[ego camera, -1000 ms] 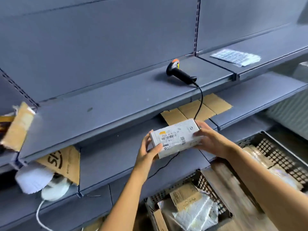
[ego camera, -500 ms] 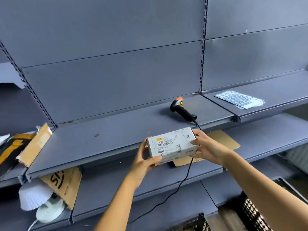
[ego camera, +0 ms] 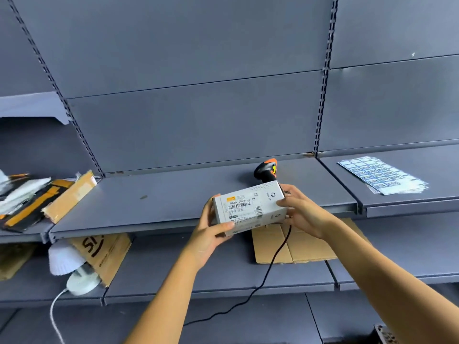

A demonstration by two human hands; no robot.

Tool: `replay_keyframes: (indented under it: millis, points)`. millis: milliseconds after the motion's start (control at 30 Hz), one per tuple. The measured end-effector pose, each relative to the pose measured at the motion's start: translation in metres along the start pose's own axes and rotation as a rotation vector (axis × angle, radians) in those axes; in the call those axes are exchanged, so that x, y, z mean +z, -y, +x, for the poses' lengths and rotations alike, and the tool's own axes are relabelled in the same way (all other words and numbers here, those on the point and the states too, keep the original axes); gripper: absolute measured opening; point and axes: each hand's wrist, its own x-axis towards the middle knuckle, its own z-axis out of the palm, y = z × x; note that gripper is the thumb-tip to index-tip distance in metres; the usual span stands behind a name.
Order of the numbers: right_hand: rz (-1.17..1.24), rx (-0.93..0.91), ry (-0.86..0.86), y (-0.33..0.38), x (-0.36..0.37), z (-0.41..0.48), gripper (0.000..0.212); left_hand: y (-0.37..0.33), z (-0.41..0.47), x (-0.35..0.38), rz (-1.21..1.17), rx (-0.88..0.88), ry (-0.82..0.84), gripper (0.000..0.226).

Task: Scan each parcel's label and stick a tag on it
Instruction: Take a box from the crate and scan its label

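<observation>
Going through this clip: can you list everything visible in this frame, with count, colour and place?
parcel: one, white, barcode label facing up, held before the middle shelf
scanner: one, black and orange, on the middle shelf behind the parcel
cable: one, black, trailing down past the lower shelf
tag sheets: small stack, blue and white, right shelf
flat cardboard: one, brown, lower shelf under the parcel
printed cardboard: one, brown with black print, lower shelf, left
flattened packaging: pile, brown, black and white, left shelf
shelving: grey-blue, throughout
left hand: grips the parcel's left end
right hand: grips its right end
</observation>
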Motion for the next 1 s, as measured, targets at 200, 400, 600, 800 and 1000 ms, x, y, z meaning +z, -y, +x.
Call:
replay_keyframes:
  millis: [200,400,600,800,1000]
  points:
    - [0.007,-0.032,-0.017,-0.001,0.002,-0.001,0.056,-0.01,0.011,-0.003,0.022,0.011,0.025,0.071]
    - [0.048,-0.083,-0.093,-0.005,0.013,0.002,0.055,-0.012,0.026,-0.008,-0.004,0.021,0.056,0.076]
    - [-0.011,-0.066,-0.093,-0.011,0.012,0.008,0.047,-0.019,0.037,-0.028,0.011,0.036,0.075,0.077]
    - [-0.53,-0.067,-0.625,-0.002,-0.02,0.066,0.033,-0.02,0.058,-0.042,0.032,0.14,-0.012,0.08]
    - [-0.985,0.045,-0.483,-0.014,-0.036,0.119,0.057,-0.006,0.079,-0.036,0.03,0.143,-0.081,0.08]
